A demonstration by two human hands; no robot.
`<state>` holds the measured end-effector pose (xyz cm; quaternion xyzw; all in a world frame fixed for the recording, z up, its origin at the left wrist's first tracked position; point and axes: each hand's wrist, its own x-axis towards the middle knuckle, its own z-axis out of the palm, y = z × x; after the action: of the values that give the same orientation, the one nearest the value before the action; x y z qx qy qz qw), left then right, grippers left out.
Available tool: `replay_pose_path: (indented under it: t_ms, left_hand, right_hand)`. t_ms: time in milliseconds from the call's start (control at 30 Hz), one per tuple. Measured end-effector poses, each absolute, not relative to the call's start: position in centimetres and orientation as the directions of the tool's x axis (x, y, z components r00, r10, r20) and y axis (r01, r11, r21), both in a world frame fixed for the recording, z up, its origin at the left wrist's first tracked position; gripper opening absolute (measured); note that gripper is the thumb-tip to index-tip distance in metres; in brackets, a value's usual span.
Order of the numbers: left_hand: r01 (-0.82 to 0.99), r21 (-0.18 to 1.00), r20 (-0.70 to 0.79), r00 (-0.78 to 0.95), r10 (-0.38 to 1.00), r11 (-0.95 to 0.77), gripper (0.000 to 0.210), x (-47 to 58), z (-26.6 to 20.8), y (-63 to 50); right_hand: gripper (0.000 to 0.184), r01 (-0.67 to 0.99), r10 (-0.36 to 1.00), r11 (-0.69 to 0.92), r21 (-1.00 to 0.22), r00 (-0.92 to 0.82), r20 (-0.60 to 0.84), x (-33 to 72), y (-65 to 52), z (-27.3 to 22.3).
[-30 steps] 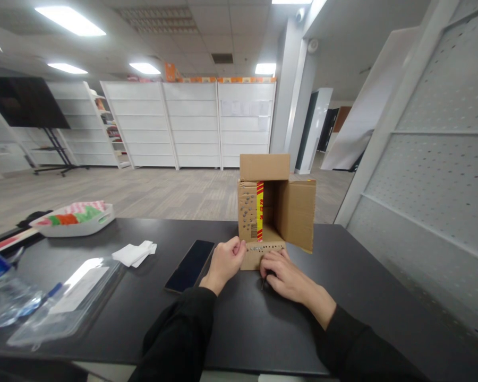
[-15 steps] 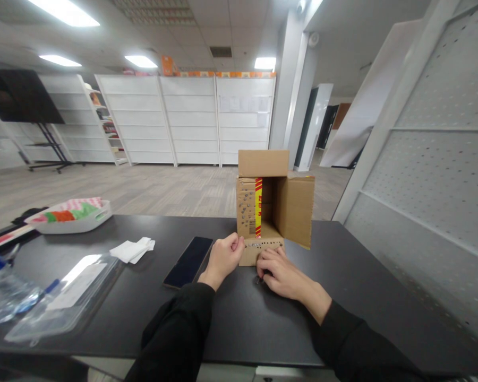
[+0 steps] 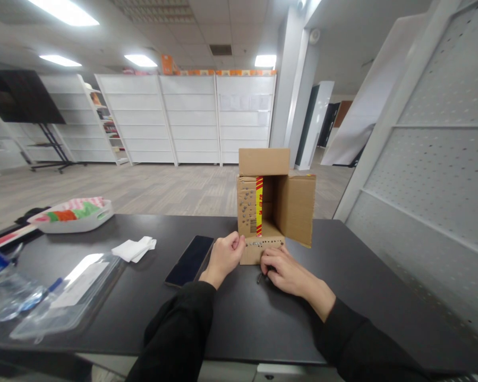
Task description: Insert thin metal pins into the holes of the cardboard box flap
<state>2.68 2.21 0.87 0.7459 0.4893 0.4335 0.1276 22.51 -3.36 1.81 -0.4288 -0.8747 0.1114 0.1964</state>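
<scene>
An open cardboard box (image 3: 295, 207) stands on the black table, its mouth facing me. Many small metal heads dot its left flap, beside a yellow and red tape strip (image 3: 259, 207). A row of holes and metal heads runs along the lower flap (image 3: 252, 257). My left hand (image 3: 223, 259) is closed at that flap's left corner; whatever its fingertips pinch is hidden. Low before the flap, my right hand (image 3: 284, 269) has its fingers curled down and together, hiding what they may hold. A small dark metal piece, like a screw (image 3: 258, 277), lies by its fingertips.
Left of my hands lies a black phone (image 3: 189, 260). Farther left are white tissues (image 3: 134, 249), a clear plastic case (image 3: 77, 292), a water bottle (image 3: 6, 286) and a white basket (image 3: 77, 225) with colourful cloth. A perforated white panel (image 3: 434, 201) rises at the right.
My right hand has shifted slightly right, showing more of the small metal piece beside its fingers. My left hand stays at the flap's corner. The view has moved a little.
</scene>
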Motion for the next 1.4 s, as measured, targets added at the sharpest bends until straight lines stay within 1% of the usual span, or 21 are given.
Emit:
replay_pose_path:
  t_ms: [133,467,1133,1267,1333,1400]
  left_hand:
    - [0.614,0.619,0.523,0.143,0.840,-0.489,0.039,2.70,0.69,2.27]
    - [0.620,0.605,0.534,0.147,0.832,-0.499,0.040,2.63,0.57,2.33]
    - [0.619,0.609,0.524,0.155,0.837,-0.496,0.039,2.79,0.67,2.48]
    - [0.617,0.613,0.522,0.152,0.839,-0.493,0.039,2.74,0.66,2.42]
    - [0.616,0.616,0.520,0.151,0.841,-0.492,0.038,2.74,0.66,2.39]
    - [0.618,0.616,0.519,0.149,0.842,-0.489,0.039,2.76,0.68,2.36]
  right_hand:
    - [0.022,0.708,0.791,0.611,-0.354,-0.564,0.238,22.23,-3.43,1.77]
    - [0.023,0.698,0.796,0.604,-0.385,-0.552,0.248,22.38,-3.45,2.00]
    - [0.017,0.691,0.765,0.640,-0.337,-0.616,0.190,21.73,-3.74,1.63]
    - [0.018,0.682,0.770,0.635,-0.362,-0.598,0.224,21.73,-3.84,1.87]
    - [0.017,0.670,0.779,0.626,-0.399,-0.562,0.280,21.71,-3.75,1.91]
    - [0.016,0.646,0.794,0.607,-0.462,-0.494,0.353,21.75,-3.46,1.72]
